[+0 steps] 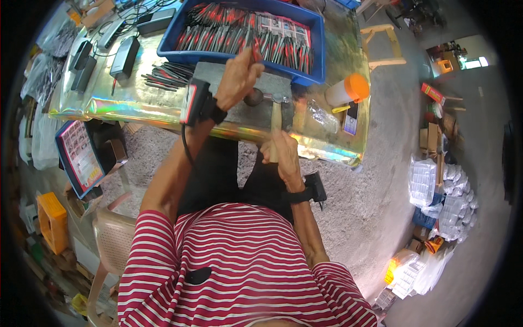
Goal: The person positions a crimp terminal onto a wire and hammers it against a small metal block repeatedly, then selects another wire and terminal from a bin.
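Right now we hold our left hand (239,77) over the near rim of a blue bin (245,61), in the upper middle of the frame. Its fingers are drawn narrowly together beside the thin pieces (223,41) packed inside; we cannot tell whether they pinch one.

These pieces look flat, slim and dark, with bright red patches, and they stand on edge in two dense rows, many leaning at slightly different angles. A loose bundle of similar dark strips (166,76) lies left of the bin, fanned a little at its ends.

Lower down, near the centre of the frame, our right hand (284,152) has its fingers wrapped around the lower handle of a hammer (276,119). The hammer points up the frame: its handle is pale, plain wood, and its grey metal head lies crosswise, with a dark rounded end toward the left. We see the head over a grey slab (239,115), but cannot tell whether the two touch.

The slab sits on a worktop (139,103) covered in shiny golden film that throws coloured glints along the front edge. Toward the upper right, an orange-lidded jar (339,94) leans near a phone (351,121), while black power adapters (125,57) and cables crowd the upper left.
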`<control>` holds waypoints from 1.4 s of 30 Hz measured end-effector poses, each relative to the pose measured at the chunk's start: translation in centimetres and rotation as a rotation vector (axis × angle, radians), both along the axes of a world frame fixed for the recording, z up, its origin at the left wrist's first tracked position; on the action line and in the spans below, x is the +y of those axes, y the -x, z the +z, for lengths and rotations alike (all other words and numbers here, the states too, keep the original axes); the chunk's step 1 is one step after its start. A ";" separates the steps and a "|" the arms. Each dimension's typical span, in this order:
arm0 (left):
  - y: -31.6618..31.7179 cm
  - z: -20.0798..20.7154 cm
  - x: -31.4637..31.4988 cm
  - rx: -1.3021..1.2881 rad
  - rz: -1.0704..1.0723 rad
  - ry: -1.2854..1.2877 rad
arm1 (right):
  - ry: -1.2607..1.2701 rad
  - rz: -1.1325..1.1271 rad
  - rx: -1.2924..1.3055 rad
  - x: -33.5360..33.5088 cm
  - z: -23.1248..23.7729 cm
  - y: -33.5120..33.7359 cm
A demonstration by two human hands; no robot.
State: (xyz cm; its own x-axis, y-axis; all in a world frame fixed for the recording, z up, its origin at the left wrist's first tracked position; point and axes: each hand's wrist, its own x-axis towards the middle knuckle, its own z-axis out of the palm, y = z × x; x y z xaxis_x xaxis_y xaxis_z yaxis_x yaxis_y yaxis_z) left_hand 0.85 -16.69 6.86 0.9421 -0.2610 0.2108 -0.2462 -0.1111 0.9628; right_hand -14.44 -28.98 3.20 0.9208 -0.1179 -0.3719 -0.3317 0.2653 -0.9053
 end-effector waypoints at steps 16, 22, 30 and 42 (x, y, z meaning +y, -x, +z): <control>-12.3 -5.9 -3.4 -0.395 0.105 -0.584 | 0.421 -0.201 -0.155 -8.0 -2.3 -3.0; -13.8 -9.4 -4.1 -0.418 0.204 -0.568 | 0.913 -0.375 -0.174 -9.7 -5.8 -4.9; -10.6 -7.2 -4.5 -0.584 0.305 -0.528 | 1.102 -0.426 -0.142 -9.5 -6.4 -5.4; -1.8 -2.7 3.4 -0.133 0.223 0.279 | 1.157 -0.478 -0.099 -9.3 -6.2 -6.1</control>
